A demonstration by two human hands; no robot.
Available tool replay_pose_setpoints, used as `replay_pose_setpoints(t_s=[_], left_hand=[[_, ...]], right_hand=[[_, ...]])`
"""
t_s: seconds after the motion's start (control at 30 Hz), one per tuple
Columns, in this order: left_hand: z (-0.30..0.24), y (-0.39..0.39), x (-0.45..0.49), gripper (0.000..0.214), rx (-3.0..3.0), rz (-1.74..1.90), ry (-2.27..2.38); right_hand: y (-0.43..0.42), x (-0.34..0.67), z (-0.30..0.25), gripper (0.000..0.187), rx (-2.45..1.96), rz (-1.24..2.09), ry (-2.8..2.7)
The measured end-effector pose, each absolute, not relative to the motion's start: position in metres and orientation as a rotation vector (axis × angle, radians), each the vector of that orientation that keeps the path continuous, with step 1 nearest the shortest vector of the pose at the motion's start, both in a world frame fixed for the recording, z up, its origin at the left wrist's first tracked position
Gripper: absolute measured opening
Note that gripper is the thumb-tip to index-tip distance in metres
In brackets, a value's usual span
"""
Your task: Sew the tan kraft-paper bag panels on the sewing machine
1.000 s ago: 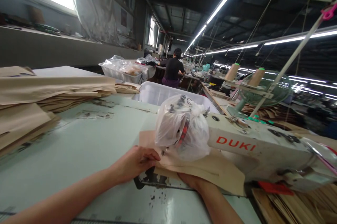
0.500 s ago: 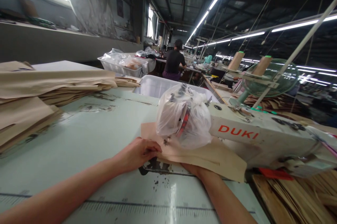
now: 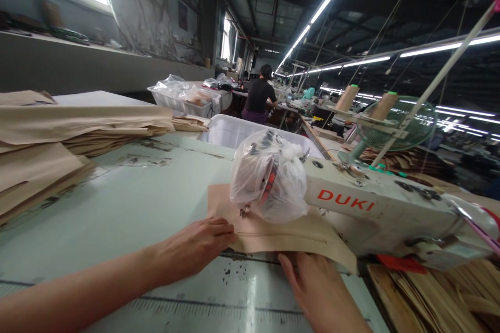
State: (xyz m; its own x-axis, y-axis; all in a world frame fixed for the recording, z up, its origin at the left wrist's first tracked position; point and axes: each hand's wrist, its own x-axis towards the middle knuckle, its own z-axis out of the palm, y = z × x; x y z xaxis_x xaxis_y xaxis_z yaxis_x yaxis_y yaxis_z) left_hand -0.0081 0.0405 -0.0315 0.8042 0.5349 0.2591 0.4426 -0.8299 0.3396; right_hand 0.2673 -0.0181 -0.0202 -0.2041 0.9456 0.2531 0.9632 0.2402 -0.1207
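A tan fabric piece (image 3: 281,236) lies flat on the pale green sewing table (image 3: 128,208), under the head of a white DUKI sewing machine (image 3: 375,213). A clear plastic bag (image 3: 269,179) covers the machine's head end. My left hand (image 3: 195,249) rests on the table with its fingertips pressing the fabric's left edge. My right hand (image 3: 318,288) lies flat at the fabric's near edge, fingers spread and touching it. Neither hand grips anything.
Stacks of tan fabric (image 3: 74,130) sit at the far left. A white plastic bin (image 3: 234,132) stands behind the table. Thread cones (image 3: 346,98) and a green fan (image 3: 394,130) stand to the right. A person in black (image 3: 258,98) sits further back. More tan pieces (image 3: 433,291) lie at lower right.
My right hand has come out from under the fabric and now lies in full view at its near edge. My left hand slid slightly toward me along the fabric's left edge.
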Motion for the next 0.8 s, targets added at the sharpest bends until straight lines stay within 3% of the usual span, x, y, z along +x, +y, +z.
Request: replay_pose_setpoints(t_s=[0.07,0.2,0.3,0.47,0.6,0.63,0.73,0.8], left_hand=[[-0.034,0.038,-0.007,0.030,2.777,0.488,0.806],[-0.037,0.031,-0.010,0.034,2.824,0.488,0.874],[-0.037,0.027,-0.010,0.042,2.838,0.509,0.898],[-0.040,0.036,-0.003,0.045,2.766,0.488,1.046],[-0.045,0.041,-0.006,0.048,2.749,0.521,1.028],[-0.047,0.042,-0.008,0.049,2.754,0.533,1.029],[-0.052,0.041,-0.009,0.052,2.772,0.565,1.071],[-0.054,0.040,-0.009,0.056,2.770,0.565,1.095]], right_hand=[[-0.042,0.251,-0.026,0.045,-1.863,-0.189,-2.197],[-0.047,0.222,-0.053,0.038,-1.599,-0.361,-2.199],[-0.023,0.225,-0.069,0.050,-1.636,-0.214,-2.264],[0.007,0.250,-0.053,0.048,-1.786,0.010,-2.461],[-0.008,0.270,0.017,0.028,-1.569,-0.103,-2.460],[-0.012,0.274,0.045,0.031,-1.502,-0.142,-2.385],[0.003,0.283,0.135,0.034,-1.286,-0.677,-2.023],[0.036,0.286,0.182,0.044,-1.188,-0.951,-2.079]])
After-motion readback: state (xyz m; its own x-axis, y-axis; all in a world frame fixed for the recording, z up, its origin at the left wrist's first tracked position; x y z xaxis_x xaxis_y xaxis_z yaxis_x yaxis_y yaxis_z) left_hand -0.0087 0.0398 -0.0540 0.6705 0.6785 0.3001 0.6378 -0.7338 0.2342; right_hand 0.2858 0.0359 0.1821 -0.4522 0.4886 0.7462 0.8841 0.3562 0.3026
